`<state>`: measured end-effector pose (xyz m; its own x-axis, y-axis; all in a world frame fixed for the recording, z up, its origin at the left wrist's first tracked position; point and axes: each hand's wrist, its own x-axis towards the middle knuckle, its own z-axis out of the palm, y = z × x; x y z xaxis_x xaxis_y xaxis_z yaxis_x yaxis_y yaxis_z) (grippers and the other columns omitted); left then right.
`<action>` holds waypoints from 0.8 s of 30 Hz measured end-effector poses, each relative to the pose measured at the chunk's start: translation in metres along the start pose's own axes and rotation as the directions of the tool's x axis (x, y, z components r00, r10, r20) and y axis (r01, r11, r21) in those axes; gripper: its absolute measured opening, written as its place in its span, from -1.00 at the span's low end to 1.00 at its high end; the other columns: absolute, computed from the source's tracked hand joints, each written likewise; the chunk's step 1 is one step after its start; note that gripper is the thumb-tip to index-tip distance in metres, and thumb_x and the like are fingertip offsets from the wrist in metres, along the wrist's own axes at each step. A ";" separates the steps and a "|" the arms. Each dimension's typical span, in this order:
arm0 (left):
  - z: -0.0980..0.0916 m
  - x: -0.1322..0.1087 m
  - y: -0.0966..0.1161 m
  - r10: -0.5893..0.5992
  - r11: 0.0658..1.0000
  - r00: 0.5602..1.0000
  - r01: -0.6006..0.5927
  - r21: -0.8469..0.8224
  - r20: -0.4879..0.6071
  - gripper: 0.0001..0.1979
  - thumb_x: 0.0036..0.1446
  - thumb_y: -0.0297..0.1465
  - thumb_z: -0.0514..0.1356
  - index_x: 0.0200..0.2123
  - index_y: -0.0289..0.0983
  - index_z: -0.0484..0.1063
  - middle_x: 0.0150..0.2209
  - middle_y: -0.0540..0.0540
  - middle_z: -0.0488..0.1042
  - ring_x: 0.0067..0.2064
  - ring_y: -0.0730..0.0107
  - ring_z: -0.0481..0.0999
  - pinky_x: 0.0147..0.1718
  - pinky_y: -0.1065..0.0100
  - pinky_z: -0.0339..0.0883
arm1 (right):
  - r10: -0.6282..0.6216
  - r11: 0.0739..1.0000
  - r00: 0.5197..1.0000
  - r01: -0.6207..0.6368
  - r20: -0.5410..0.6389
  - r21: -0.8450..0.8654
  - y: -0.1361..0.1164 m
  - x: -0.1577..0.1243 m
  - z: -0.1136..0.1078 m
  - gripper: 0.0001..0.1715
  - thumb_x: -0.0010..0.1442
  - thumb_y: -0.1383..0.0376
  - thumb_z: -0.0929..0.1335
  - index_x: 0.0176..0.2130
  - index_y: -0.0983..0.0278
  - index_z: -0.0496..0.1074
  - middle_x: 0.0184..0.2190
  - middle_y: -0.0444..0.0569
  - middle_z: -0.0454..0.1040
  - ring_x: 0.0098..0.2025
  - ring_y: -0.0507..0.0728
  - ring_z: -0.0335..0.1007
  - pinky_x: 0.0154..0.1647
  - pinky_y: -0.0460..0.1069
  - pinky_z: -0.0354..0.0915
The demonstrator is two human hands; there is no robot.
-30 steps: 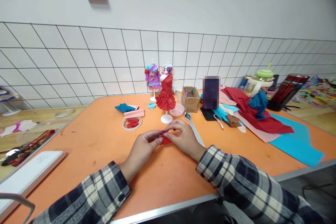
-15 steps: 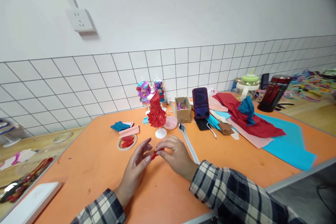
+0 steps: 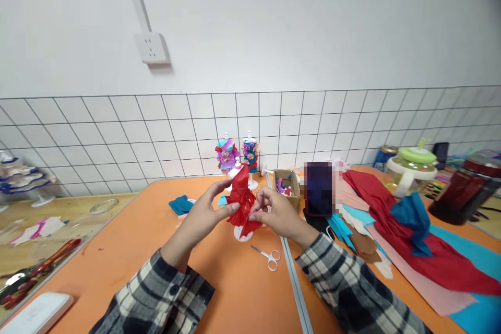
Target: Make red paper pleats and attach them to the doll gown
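Note:
A small white dress form (image 3: 237, 168) wears a red dress (image 3: 240, 188) of crinkled, crepe-like paper. It stands on a round white base between my hands. My left hand (image 3: 209, 210) is around the dress's left side, with its thumb pressed on the front of the skirt and its fingertips near the bodice. At the skirt's right side, my right hand (image 3: 276, 212) pinches a small red paper piece against the dress; the fingers partly hide it. Nearer to me, white-handled scissors (image 3: 271, 258) lie on the orange table (image 3: 235, 292).
Behind stand two decorated dress forms (image 3: 227, 155). A cardboard box (image 3: 287, 188) of scraps and a blurred phone (image 3: 320, 188) are to the right. A grey metal strip (image 3: 294, 284) runs along the table. Red paper (image 3: 376, 209), a lidded jug (image 3: 409, 172) and a dark flask (image 3: 467, 188) lie farther right.
Both hands have moved from the tabletop up to the red dress, and the right hand has brought the red piece to it. The scissors now show. The view has shifted.

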<state>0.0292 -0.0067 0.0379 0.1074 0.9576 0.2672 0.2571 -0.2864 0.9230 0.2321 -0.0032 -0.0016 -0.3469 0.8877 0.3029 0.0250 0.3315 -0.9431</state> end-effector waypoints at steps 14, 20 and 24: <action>0.011 0.023 -0.028 0.011 0.987 1.000 -0.010 -0.161 0.004 -0.73 -0.22 -0.48 0.39 -0.34 -0.17 0.60 -0.25 -0.11 0.62 -0.12 0.10 0.53 -0.11 0.23 0.36 | -0.016 0.989 0.984 -0.010 -0.176 -0.149 0.021 0.017 0.003 -0.56 -0.02 0.32 0.43 -0.53 0.18 0.03 -0.47 -0.12 0.51 -0.34 0.15 0.48 -0.31 0.03 0.29; 0.013 0.022 -0.032 -0.015 0.995 1.000 0.014 -0.099 -0.012 -0.76 -0.12 -0.44 0.36 -0.27 -0.19 0.59 -0.18 -0.14 0.60 -0.08 0.11 0.51 -0.12 0.23 0.34 | -0.025 0.988 0.979 -0.006 -0.201 -0.154 0.024 0.015 0.008 -0.59 0.00 0.32 0.41 -0.53 0.18 0.05 -0.45 -0.10 0.53 -0.32 0.17 0.50 -0.28 0.04 0.30; 0.015 0.020 -0.030 -0.025 0.998 1.000 0.025 -0.058 -0.003 -0.76 -0.10 -0.42 0.36 -0.26 -0.20 0.58 -0.18 -0.14 0.59 -0.09 0.11 0.52 -0.10 0.19 0.32 | -0.091 0.964 0.966 0.024 -0.242 -0.266 0.024 0.014 0.008 -0.60 0.03 0.31 0.41 -0.54 0.18 0.06 -0.45 -0.10 0.53 -0.33 0.17 0.49 -0.25 0.05 0.27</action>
<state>0.0374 0.0204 0.0110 0.0981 0.9647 0.2444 0.2040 -0.2599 0.9438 0.2208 0.0147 -0.0208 -0.1104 0.9047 0.4115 0.2655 0.4258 -0.8650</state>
